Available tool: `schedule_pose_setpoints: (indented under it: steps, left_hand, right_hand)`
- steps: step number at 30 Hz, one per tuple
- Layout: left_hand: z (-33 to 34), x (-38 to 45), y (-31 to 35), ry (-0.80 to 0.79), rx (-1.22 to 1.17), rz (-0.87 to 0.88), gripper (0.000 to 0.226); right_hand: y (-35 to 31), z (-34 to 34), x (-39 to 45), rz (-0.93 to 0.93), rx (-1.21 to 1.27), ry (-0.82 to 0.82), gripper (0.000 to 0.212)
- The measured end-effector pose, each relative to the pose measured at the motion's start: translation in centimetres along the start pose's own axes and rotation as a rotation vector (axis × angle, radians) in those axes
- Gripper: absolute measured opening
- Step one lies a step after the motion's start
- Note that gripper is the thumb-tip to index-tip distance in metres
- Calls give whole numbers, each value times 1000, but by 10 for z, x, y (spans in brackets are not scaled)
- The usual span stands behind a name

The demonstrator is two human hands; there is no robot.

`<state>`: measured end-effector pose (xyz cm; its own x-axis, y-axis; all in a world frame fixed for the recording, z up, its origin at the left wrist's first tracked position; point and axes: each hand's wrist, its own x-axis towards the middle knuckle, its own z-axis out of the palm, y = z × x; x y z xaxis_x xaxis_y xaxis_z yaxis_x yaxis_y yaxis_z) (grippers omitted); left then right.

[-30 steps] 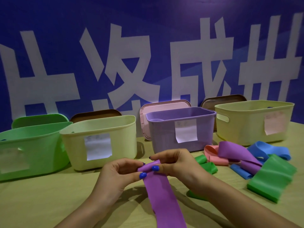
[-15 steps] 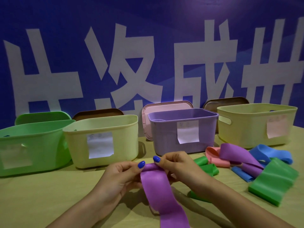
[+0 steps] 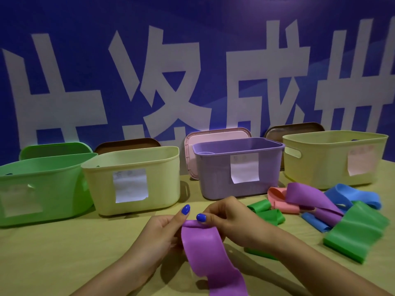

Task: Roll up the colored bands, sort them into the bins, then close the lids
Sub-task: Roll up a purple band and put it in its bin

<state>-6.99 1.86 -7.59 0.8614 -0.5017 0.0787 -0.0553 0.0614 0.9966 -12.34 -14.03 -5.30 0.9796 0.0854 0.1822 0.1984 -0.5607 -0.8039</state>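
Your left hand (image 3: 158, 233) and right hand (image 3: 228, 218) pinch the purple band (image 3: 205, 248). Its top edge has curled over since 1 second ago; rolling has only started.

A: Is it bright here?

B: Not very. The light is soft and a bit dim, and the blue wall (image 3: 192, 28) gets darker near the top corners.

A: Where do the shadows fall?

B: Dark, soft shadows lie on the table (image 3: 53, 253) under the hands and arms, and thin ones sit under the bins. A pale glow shows on the wall just behind the pink lid (image 3: 215, 135).

A: Is it sharp?

B: A little fuzzy all over. The paper labels (image 3: 130, 184) are too blurry to read.

A: Anything bent?

B: Yes, the green bin (image 3: 42, 189) at the left edge looks stretched and curved.
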Motion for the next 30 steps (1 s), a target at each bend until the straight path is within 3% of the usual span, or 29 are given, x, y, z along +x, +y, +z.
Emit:
schedule_pose_setpoints:
  steps: [4,8,12,16,19,23,30]
  left_hand:
    - [0,-1,-2,-69,-53,-34,46]
    - [-3,0,-3,-106,-27,-51,31]
    - [-3,-1,-2,-82,72,-51,34]
    - [-2,-1,0,-57,129,-36,49]
    - [1,-3,2,-43,138,-13,48]
    - [-1,-2,2,-36,129,24,56]
    - [-5,3,-4,-76,22,-14,56]
  right_hand:
    - [1,0,0,-14,-87,5,32]
    - [3,-5,-1,42,33,-49,35]
    - [-1,-9,-1,41,-60,-82,20]
    - [-2,-9,-2,46,-35,-107,17]
    - [-1,-9,-2,44,-20,-129,21]
    - [1,-7,-1,84,167,-176,30]
    - [3,-7,2,130,308,-93,15]
